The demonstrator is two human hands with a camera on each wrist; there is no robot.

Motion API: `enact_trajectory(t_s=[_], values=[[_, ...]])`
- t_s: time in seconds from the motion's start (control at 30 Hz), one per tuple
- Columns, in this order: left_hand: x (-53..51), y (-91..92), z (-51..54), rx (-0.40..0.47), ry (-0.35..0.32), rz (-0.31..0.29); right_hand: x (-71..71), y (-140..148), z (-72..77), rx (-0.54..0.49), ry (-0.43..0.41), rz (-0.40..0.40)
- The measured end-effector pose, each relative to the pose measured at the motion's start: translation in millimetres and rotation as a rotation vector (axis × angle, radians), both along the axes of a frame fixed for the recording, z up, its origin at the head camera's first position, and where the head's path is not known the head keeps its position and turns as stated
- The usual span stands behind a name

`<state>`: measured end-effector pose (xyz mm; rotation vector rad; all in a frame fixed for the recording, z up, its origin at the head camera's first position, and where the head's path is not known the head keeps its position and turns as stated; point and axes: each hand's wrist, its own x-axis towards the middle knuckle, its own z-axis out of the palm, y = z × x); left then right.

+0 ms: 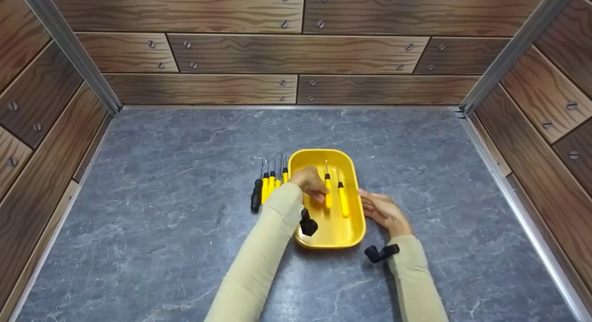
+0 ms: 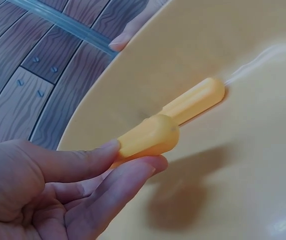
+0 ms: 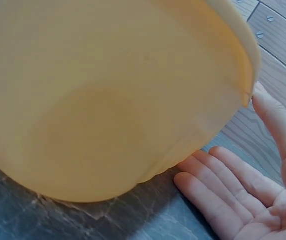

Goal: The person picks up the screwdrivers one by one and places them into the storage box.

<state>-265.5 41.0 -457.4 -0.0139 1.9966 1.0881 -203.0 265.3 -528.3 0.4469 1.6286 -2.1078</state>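
Observation:
My left hand (image 1: 311, 182) reaches into a yellow tray (image 1: 326, 243) and pinches the handle of a yellow-handled tool (image 1: 328, 199) with a black collar and thin metal shaft. In the left wrist view, thumb and fingertips grip that yellow handle (image 2: 153, 136) above the tray floor. A second yellow-handled tool (image 1: 343, 201) lies in the tray to its right. My right hand (image 1: 381, 210) is at the tray's right outer side, its fingers fairly straight. The right wrist view shows the thumb (image 3: 275, 117) at the rim and the fingertips against the outer wall.
Left of the tray, several yellow-handled tools (image 1: 265, 190) lie side by side, partly hidden by my left arm. A black-handled tool (image 1: 255, 197) is leftmost in that row. The grey marbled surface (image 1: 185, 174) is bordered by wood-patterned walls (image 1: 296, 53).

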Motion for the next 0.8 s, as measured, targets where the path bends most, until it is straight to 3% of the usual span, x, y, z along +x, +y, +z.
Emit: enact_trajectory(t_s=[0.2,0.63,0.8], values=[[1.7,2.2,-0.9,-0.033,0.053,-0.016,0.1,-0.6,0.1,0.001,-0.003,-0.007],[5.1,6.4,-9.1,-0.007,0.065,0.044,0.7,-1.6,0.7,-0.005,0.0,0.008],[7.6,9.0,-8.6,-0.032,0.078,0.037,0.9,-0.9,0.4,-0.002,0.007,0.003]])
